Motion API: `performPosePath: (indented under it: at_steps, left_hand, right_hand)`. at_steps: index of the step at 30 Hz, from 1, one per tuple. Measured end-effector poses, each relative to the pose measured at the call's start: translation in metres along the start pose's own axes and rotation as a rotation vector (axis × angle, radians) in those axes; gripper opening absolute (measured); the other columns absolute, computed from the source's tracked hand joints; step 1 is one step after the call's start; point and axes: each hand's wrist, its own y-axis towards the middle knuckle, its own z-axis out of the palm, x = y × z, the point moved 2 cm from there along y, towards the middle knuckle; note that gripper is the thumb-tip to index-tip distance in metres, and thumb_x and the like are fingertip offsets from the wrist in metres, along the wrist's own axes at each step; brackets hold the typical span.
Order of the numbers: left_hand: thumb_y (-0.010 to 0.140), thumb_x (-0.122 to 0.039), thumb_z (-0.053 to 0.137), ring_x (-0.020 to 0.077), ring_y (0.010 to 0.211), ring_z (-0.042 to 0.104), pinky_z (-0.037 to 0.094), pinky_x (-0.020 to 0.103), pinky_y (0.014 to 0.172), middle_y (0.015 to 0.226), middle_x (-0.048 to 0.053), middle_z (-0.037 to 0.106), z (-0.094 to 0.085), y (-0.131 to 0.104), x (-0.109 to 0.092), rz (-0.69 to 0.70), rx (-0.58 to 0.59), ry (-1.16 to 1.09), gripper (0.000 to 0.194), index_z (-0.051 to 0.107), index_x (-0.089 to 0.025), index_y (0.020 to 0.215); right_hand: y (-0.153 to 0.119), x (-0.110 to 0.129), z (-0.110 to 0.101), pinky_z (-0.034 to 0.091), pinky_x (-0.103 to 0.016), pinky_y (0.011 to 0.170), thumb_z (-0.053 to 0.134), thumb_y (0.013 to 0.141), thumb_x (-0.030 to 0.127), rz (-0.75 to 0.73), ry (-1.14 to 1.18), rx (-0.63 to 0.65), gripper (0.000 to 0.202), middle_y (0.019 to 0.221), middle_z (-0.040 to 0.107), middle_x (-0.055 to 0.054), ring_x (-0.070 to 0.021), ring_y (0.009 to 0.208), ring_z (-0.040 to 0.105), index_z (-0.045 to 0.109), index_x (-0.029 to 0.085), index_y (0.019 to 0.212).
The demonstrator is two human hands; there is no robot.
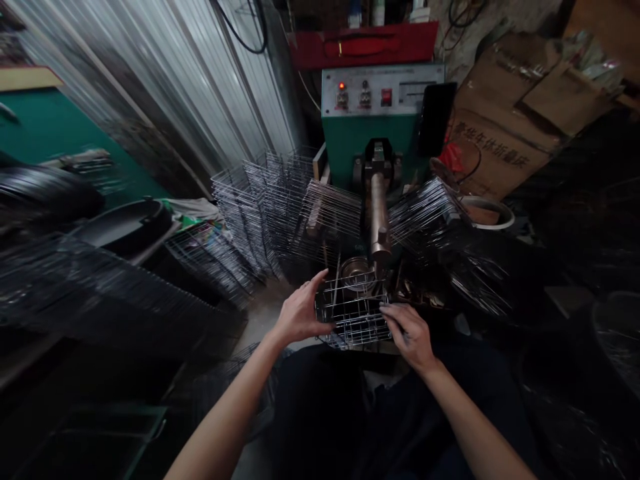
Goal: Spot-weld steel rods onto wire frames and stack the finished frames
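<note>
A small wire basket (357, 320) of metal rods is between my two hands, in front of a green spot welding machine (383, 143). My left hand (303, 310) grips its left side, thumb low and fingers reaching up along the edge. On the right side, my right hand (410, 333) closes its fingertips on the wire rim. The machine's upper metal arm (380, 213) points down just behind the basket. Below it, a round lower electrode (356, 272) shows partly through the basket's wires.
Stacked wire panels (255, 207) stand to the left of the machine, and more wire pieces (425, 207) lie to its right. A phone (437, 120) is fixed at the machine's right side. Behind are a cardboard box (500, 133) and a white bucket (505, 212).
</note>
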Motion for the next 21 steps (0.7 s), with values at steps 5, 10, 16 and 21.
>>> performPosePath:
  at_steps: [5,10,16,21]
  left_hand:
    - [0.055,-0.037,0.083,0.0328,0.128,0.057,0.047,0.045,0.104,0.141,0.007,0.057,0.0014,0.0008,0.0052,-0.008,0.0,-0.027,0.12,0.014,-0.033,0.154]
    - [0.054,-0.036,0.084,0.0347,0.125,0.059,0.049,0.046,0.101,0.141,0.008,0.057,0.0033,0.0026,0.0091,0.004,-0.015,-0.021,0.122,0.014,-0.032,0.155]
    - [0.054,-0.037,0.085,0.0333,0.126,0.058,0.049,0.045,0.101,0.139,0.008,0.058,0.0058,0.0017,0.0102,0.041,-0.045,-0.032,0.121,0.017,-0.032,0.154]
    - [0.055,-0.036,0.085,0.0331,0.124,0.059,0.048,0.046,0.103,0.139,0.008,0.058,0.0044,0.0036,0.0107,0.037,-0.049,-0.028,0.121,0.016,-0.031,0.154]
  right_hand:
    - [0.0014,-0.0017,0.0044,0.054,-0.043,0.091,0.056,0.096,0.015,-0.037,0.001,0.003,0.031,0.113,0.074,-0.005,-0.0226,0.106,0.067,0.066,0.03,0.122]
    - [0.0005,-0.0047,0.0071,0.054,-0.042,0.09,0.057,0.096,0.014,-0.065,-0.016,-0.005,0.031,0.112,0.074,-0.005,-0.0221,0.104,0.068,0.066,0.028,0.122]
    - [-0.0004,-0.0043,0.0067,0.053,-0.041,0.09,0.057,0.096,0.013,-0.077,-0.026,0.0,0.033,0.116,0.073,-0.005,-0.0213,0.106,0.067,0.065,0.029,0.124]
    - [0.0034,-0.0048,0.007,0.053,-0.041,0.089,0.057,0.096,0.014,-0.078,-0.04,-0.007,0.031,0.115,0.073,-0.005,-0.0213,0.104,0.067,0.065,0.028,0.122]
